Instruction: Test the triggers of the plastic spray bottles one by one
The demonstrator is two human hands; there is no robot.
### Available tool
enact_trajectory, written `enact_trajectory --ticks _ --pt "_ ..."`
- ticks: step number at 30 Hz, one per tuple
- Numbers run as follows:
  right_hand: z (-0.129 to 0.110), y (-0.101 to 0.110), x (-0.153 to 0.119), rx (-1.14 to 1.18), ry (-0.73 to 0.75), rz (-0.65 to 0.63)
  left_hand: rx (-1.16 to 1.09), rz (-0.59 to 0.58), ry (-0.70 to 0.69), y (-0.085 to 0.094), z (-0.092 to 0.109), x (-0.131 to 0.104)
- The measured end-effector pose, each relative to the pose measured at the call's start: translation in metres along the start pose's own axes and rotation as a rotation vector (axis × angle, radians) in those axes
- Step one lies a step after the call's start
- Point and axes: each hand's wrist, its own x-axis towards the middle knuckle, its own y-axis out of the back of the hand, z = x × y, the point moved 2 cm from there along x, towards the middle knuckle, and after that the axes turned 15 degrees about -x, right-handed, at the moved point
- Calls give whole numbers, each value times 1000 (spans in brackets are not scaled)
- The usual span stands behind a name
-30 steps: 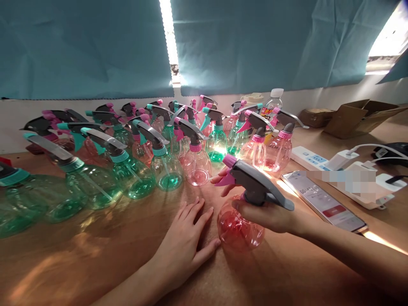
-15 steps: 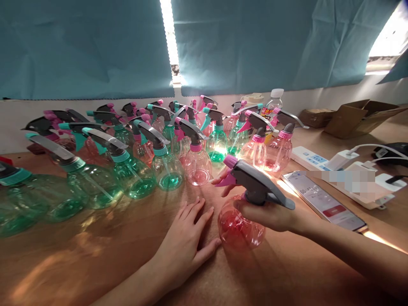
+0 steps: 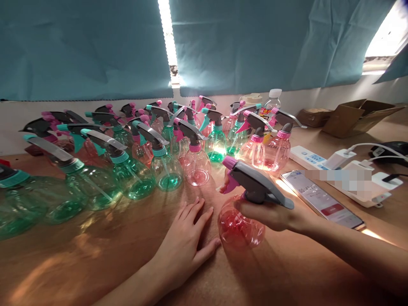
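Observation:
A round pink spray bottle (image 3: 240,225) with a grey and pink spray head stands upright on the table, right of centre. My right hand (image 3: 267,212) is wrapped round its neck below the head, fingers at the pink trigger. My left hand (image 3: 186,238) lies palm down with spread fingers on the table, its thumb tip beside the bottle's base. Behind the hands stand several spray bottles: a clear pink one (image 3: 196,166), a green one (image 3: 167,170) and another green one (image 3: 132,176) among them.
A lit phone (image 3: 321,199) lies right of my right hand. Beyond it are a white power strip (image 3: 309,159) with plugged-in chargers and an open cardboard box (image 3: 347,121). A capped clear bottle (image 3: 273,102) stands at the back. Tables's far side meets a blue-green curtain (image 3: 95,51).
My right hand's fingers have curled in round the pink trigger from a more extended pose. The bottle and my left hand stay in place; the view has shifted slightly.

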Motion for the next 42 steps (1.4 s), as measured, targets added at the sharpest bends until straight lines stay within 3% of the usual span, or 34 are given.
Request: enact_trajectory --ticks 13,21,35,42 --pt "8 -2 1 -56 -18 -61 9 6 -4 0 0 0" --pt "-20 2 12 72 31 56 12 10 -5 0 0 -1" --pt "-6 -4 7 119 -63 33 13 13 -12 -1 -2 -1" --pt "-12 -1 9 137 0 54 11 10 -11 -1 -1 -1"
